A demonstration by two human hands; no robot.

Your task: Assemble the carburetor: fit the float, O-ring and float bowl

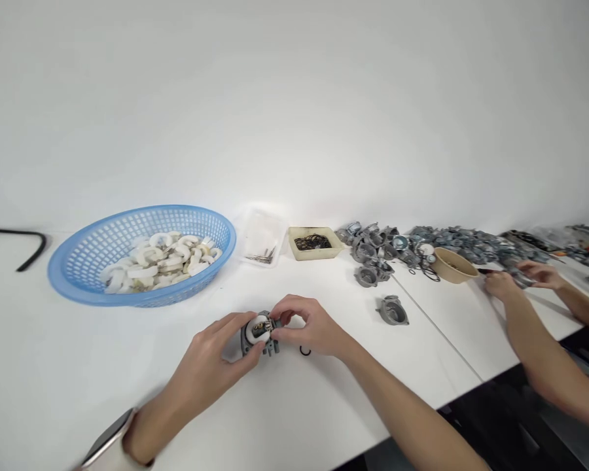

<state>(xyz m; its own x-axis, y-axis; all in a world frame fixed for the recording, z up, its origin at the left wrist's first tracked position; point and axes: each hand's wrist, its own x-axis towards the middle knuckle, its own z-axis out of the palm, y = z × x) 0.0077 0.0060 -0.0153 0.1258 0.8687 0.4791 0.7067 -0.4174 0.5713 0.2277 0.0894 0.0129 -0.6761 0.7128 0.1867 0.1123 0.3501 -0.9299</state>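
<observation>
Looking down at the white table [285, 418], we see both hands meeting on a small grey metal part [260, 335] a little below the middle of the view; the left hand [214, 356] comes in from 7 o'clock and its fingers curl closed around the part's left side, thumb pressed under the white ring fitted in its top; the right hand [308, 326] comes in from 4 o'clock, thumb and forefinger pinched shut on the part's right edge, the remaining fingers loosely bent. A small black O-ring [305, 351] lies on the table just beside the right hand, at its 6 o'clock. At 10 o'clock from the part stands a blue basket [78, 275] of white ring pieces [161, 261]; at 12 o'clock a clear tray of pins [262, 252] and, beside it, a beige tray of black rings [314, 243]; at 2 o'clock a heap of grey castings [373, 252], one casting [392, 310] lying apart. Far off at 3 o'clock a co-worker's hands [520, 278] work near a tan bowl [452, 265].
</observation>
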